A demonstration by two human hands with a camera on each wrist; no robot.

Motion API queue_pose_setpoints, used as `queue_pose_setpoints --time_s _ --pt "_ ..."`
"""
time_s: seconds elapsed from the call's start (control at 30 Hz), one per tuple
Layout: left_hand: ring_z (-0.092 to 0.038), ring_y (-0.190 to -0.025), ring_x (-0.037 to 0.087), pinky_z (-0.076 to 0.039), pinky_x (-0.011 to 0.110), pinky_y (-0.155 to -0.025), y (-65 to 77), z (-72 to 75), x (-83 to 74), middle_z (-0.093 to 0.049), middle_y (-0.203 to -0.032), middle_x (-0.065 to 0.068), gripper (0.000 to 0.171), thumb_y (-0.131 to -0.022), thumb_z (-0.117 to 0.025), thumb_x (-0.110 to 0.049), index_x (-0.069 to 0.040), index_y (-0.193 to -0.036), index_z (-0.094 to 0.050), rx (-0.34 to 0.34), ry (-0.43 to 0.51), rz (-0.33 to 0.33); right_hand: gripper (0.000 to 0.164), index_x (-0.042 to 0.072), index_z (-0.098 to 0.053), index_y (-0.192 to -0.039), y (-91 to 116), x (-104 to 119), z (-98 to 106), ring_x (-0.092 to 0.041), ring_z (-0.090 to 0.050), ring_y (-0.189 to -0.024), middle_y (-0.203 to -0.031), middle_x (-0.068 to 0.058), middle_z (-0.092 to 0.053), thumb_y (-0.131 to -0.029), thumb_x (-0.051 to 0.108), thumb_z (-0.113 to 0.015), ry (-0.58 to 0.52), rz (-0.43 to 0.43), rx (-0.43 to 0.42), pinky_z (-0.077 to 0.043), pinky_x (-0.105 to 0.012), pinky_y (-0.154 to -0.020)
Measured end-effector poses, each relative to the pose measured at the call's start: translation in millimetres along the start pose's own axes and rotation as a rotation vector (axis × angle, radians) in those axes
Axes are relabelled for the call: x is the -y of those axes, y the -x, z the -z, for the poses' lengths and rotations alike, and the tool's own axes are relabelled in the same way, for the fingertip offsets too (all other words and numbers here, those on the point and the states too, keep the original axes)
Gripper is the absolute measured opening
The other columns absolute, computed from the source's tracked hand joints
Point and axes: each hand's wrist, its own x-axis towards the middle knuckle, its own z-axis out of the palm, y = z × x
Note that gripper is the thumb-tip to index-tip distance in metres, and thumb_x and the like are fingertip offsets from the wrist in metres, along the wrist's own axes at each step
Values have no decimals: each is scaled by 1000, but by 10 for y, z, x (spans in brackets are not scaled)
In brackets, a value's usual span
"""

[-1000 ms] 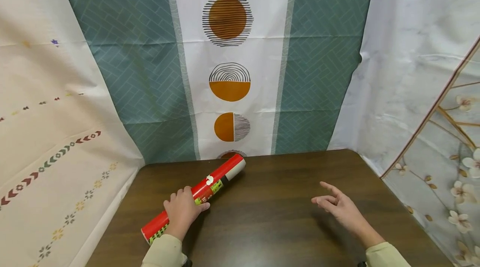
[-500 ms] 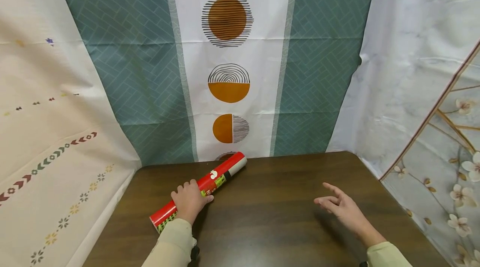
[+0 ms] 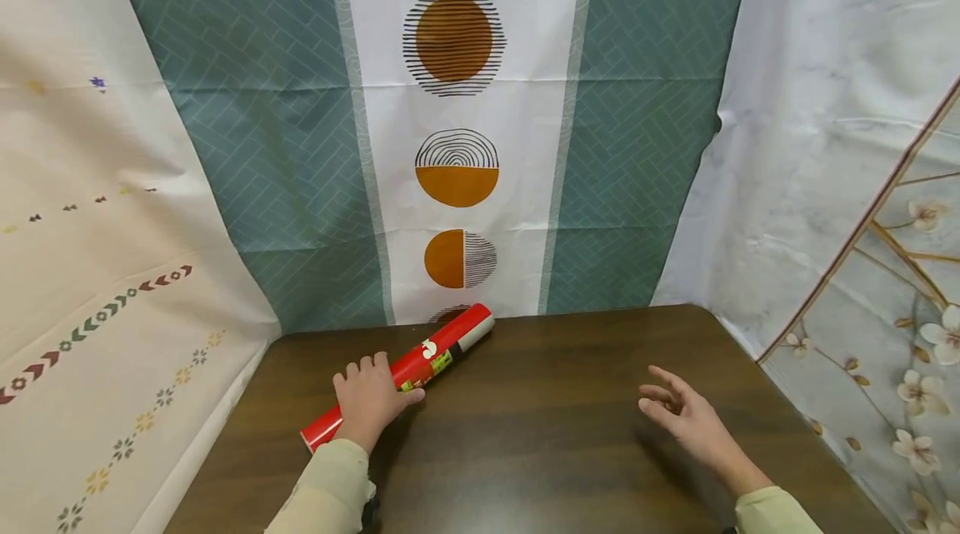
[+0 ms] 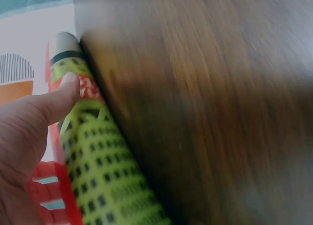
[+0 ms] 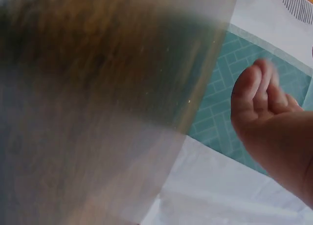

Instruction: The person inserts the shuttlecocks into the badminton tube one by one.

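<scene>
A long printed tube point(image 3: 420, 359), red on one side and lime green with black marks on the other, lies slantwise on the left of the table. Its far end is pale. My left hand point(image 3: 369, 399) is over its middle, fingers spread and thumb out straight, hiding part of it. In the left wrist view the thumb overlaps the green side of the tube, while the fingers point(image 4: 49, 191) extend along its red side; contact is unclear. On the right, my right hand point(image 3: 693, 426) hovers above the table with loosely bent fingers, holding nothing.
The dark wooden table point(image 3: 525, 434) ends at a hanging green and white cloth point(image 3: 637, 142) with orange circle prints. A cream patterned cloth point(image 3: 150, 309) hangs at the left, a floral white one point(image 3: 840, 226) at the right.
The tube's near end has shifted slightly right and away from me, then stays. My left hand has loosened and moved slightly left. My right hand has drifted a little right, fingers bending more.
</scene>
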Motion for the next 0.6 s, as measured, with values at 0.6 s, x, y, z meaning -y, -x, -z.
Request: queue_pose_setpoints --time_s 0.6 --pt "-58 -103 41 -44 61 -89 -45 150 94 -67 -112 22 96 -67 -91 -66 1 -128 -59 -27 -56 -25 79 5 -33 -165 3 -3 15 -35 -63 -131 -157 -27 -54 -104 40 -70 121 17 -10 -55 -25 -90"
